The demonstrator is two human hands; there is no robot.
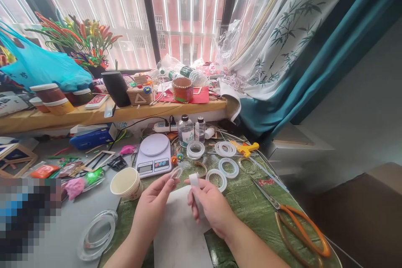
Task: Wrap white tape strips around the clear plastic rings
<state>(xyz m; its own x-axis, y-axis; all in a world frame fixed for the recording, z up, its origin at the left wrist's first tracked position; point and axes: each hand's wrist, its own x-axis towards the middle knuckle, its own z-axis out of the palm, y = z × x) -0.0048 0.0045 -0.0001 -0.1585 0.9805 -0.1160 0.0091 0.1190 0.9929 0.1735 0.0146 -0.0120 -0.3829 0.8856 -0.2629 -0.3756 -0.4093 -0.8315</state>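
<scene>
My left hand [155,197] pinches a thin clear ring [176,173] between thumb and fingertips. A folded white strip [194,181] is gripped between the thumb and fingers of my right hand [209,203]; its material is not plain to see. Both hands are raised side by side over a pale grey-white sheet [182,238], with a gap between ring and strip. Just beyond them lie several translucent ring moulds, among them a white one [216,181], a bluish one [228,168] and small stacks [195,150].
Large orange-handled scissors [279,207] lie at the right. Behind are a yellow glue gun [246,148], two clear bottles [186,131] and a kitchen scale [153,155]. A paper cup [126,183] and clear round moulds [98,234] are on the left. A cluttered ledge [141,109] runs along the window.
</scene>
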